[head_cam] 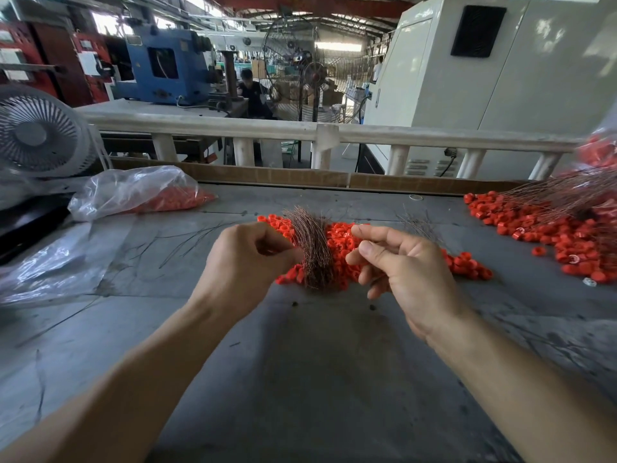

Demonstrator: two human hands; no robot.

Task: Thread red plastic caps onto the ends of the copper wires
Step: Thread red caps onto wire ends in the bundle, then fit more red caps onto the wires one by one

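Observation:
A thick bundle of thin copper wires (312, 248) stands upright over a pile of red plastic caps (340, 242) in the middle of the grey table (300, 362). My left hand (247, 262) grips the bundle from the left, fingers curled round it. To the right of the bundle, my right hand (397, 262) is raised with thumb and forefinger close together, pinching what looks like a single fine wire; the wire is too thin to make out clearly. No cap is visible in its fingers.
A second heap of red caps (547, 235) with capped wires (547, 192) lies at the right. A plastic bag of caps (140, 192) sits at the left by a white fan (40, 135). Loose wires (187, 238) and an empty plastic sheet (50, 262) lie left.

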